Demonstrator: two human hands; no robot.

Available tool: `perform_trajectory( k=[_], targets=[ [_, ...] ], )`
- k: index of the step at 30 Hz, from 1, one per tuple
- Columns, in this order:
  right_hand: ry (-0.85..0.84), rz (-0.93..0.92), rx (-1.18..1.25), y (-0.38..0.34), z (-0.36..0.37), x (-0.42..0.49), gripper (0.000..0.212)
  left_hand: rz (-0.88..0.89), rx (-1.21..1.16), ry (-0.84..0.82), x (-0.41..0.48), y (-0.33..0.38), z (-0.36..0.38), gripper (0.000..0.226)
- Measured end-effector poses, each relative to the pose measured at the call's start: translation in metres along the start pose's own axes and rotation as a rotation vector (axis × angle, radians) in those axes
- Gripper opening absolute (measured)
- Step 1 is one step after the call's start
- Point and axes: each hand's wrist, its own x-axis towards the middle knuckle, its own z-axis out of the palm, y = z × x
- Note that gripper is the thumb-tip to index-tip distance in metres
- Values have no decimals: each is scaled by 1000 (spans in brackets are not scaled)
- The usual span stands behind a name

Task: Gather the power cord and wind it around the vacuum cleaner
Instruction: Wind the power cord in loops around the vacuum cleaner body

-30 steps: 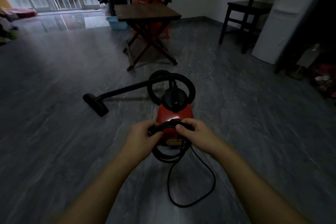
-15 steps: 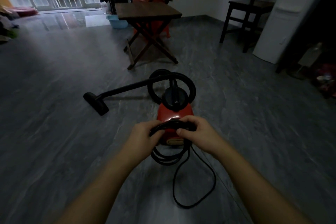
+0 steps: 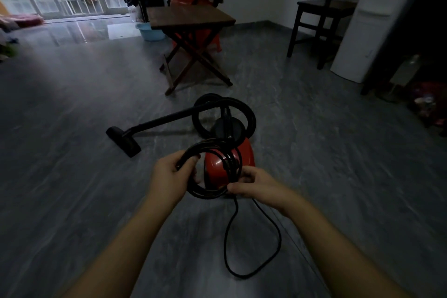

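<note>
A red canister vacuum cleaner (image 3: 217, 172) stands on the grey floor in front of me, its black hose (image 3: 249, 116) looped on top and its wand and floor nozzle (image 3: 123, 139) lying to the left. A black power cord (image 3: 210, 150) is gathered into a round coil held upright just before the vacuum's near end. My left hand (image 3: 171, 179) grips the coil's left side. My right hand (image 3: 256, 184) pinches its lower right side. A loose loop of cord (image 3: 254, 271) trails down to the floor between my forearms.
A folding wooden table (image 3: 191, 17) stands beyond the vacuum, with a blue basin (image 3: 150, 31) beside it. A dark chair (image 3: 324, 7) and a white appliance (image 3: 367, 22) stand at the right. Cluttered items (image 3: 428, 104) lie at the far right. Glass doors are at the back left.
The coil has been lifted and turned from lying flat at the vacuum's rear to standing upright as a wide ring. My hands have spread apart. The trailing loop on the floor has shortened.
</note>
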Motion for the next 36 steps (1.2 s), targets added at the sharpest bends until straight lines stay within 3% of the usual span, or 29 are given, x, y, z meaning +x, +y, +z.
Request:
perform_trajectory(
  k=[6, 12, 18, 26, 30, 36],
  targets=[
    [19, 12, 93, 1, 0, 6, 38, -83, -37, 27, -1, -1, -1, 16],
    [38, -17, 200, -4, -3, 5, 33, -50, 174, -18, -2, -14, -1, 18],
    [-77, 9, 46, 1, -7, 6, 41, -81, 104, 16, -1, -13, 1, 18],
    [-80, 44, -261, 13, -2, 7, 24, -127, -83, 133, 2, -1, -2, 19],
    [-24, 25, -254, 11, 0, 8, 11, -141, -60, 141, 0, 1, -1, 20],
    [260, -23, 99, 7, 2, 15, 16, -177, -25, 98, 1, -10, 5, 21]
  ],
)
